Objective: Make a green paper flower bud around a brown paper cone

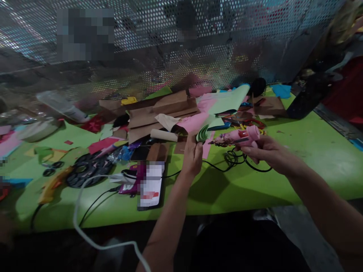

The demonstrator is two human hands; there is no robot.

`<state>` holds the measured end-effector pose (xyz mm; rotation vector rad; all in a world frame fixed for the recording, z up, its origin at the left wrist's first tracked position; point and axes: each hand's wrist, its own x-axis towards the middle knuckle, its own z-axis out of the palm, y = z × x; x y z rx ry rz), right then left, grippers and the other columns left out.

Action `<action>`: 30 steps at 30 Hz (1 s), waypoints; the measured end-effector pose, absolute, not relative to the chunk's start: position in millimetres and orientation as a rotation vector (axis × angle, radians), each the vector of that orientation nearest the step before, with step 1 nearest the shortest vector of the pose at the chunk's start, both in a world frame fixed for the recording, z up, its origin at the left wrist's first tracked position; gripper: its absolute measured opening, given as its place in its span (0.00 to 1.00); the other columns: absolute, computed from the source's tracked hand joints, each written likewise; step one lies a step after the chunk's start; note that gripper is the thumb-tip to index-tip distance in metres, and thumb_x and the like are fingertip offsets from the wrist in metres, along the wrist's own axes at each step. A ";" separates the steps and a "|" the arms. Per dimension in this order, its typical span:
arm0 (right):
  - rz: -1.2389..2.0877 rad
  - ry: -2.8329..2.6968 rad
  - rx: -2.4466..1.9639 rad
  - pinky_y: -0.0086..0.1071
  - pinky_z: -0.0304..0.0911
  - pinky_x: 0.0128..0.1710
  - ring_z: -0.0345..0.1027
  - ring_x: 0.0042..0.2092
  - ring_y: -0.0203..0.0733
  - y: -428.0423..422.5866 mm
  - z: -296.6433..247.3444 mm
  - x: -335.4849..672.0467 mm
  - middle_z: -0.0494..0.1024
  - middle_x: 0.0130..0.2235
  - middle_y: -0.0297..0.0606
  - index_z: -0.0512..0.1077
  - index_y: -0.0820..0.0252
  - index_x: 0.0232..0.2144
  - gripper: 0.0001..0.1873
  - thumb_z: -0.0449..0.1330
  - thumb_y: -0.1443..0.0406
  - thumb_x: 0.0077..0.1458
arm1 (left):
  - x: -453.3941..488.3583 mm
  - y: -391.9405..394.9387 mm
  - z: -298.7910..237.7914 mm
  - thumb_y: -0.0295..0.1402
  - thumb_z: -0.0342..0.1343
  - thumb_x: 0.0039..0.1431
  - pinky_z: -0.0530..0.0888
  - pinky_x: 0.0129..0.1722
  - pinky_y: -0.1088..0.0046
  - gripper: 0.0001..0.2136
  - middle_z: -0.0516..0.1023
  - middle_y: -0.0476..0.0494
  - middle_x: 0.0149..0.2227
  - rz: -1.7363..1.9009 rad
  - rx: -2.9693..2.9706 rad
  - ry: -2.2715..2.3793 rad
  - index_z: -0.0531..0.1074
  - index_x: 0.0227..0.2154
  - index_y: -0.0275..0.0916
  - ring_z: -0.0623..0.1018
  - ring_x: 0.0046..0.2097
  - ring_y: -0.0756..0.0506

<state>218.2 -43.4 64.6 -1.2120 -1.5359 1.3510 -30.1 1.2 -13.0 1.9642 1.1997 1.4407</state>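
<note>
My left hand (193, 155) is closed on a piece of curled green paper (203, 133), which shows several layered edges above the fingers. In my right hand (266, 152) is a pink hot glue gun (248, 136), gripped with the fingers wrapped round its body. Its dark, residue-crusted nozzle points left, close to the green paper; I cannot tell whether they touch. A black cord (233, 160) lies in loops on the table under the glue gun. Pink and pale green paper sheets (227, 99) lie just beyond both hands.
A green-covered table (215, 204) carries brown paper (161, 107), a paper roll (163, 135), a phone (154, 185), a purple power strip (127, 187), and a black spool (87, 170). A yellow glue gun (53, 185) and scissors (53, 168) lie left. Perforated metal (159, 49) stands behind.
</note>
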 end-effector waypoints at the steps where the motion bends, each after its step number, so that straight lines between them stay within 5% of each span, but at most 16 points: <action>1: 1.342 -1.551 -1.197 0.29 0.48 0.22 0.53 0.25 0.33 -42.6 64.4 215.2 0.66 0.25 0.31 0.79 0.57 0.35 0.18 0.68 0.50 0.52 | -30.3 1.2 -13.0 0.48 0.41 0.70 0.70 0.51 0.61 0.20 0.73 0.40 0.47 1.437 1.988 1.202 0.68 0.51 0.41 0.73 0.49 0.41; 11: 1.281 -1.654 -1.148 0.31 0.61 0.31 0.64 0.32 0.38 -37.1 63.5 201.9 0.74 0.30 0.33 0.78 0.57 0.51 0.20 0.65 0.57 0.58 | -29.8 -0.5 -10.2 0.46 0.42 0.71 0.70 0.53 0.62 0.20 0.73 0.40 0.50 1.450 2.035 1.156 0.67 0.54 0.41 0.73 0.52 0.41; 19: 1.243 -1.737 -1.046 0.42 0.65 0.54 0.71 0.52 0.50 -33.9 60.9 200.8 0.79 0.51 0.38 0.76 0.53 0.55 0.22 0.63 0.56 0.60 | -30.5 0.0 -14.8 0.41 0.43 0.71 0.69 0.56 0.62 0.16 0.73 0.41 0.51 1.444 2.010 1.152 0.67 0.54 0.42 0.73 0.54 0.41; 26: 1.247 -1.747 -1.121 0.37 0.68 0.43 0.72 0.46 0.47 -35.4 60.6 200.0 0.80 0.47 0.38 0.75 0.53 0.56 0.23 0.62 0.54 0.60 | -30.5 -0.3 -14.3 0.40 0.43 0.69 0.70 0.56 0.61 0.16 0.73 0.40 0.52 1.453 1.999 1.151 0.66 0.54 0.43 0.73 0.54 0.41; 30: 1.253 -1.765 -1.095 0.39 0.67 0.47 0.72 0.49 0.49 -34.8 59.3 199.9 0.80 0.48 0.38 0.76 0.53 0.55 0.22 0.62 0.54 0.61 | -30.1 -0.6 -12.4 0.40 0.43 0.70 0.70 0.56 0.60 0.16 0.73 0.40 0.52 1.456 2.007 1.134 0.67 0.54 0.43 0.73 0.54 0.41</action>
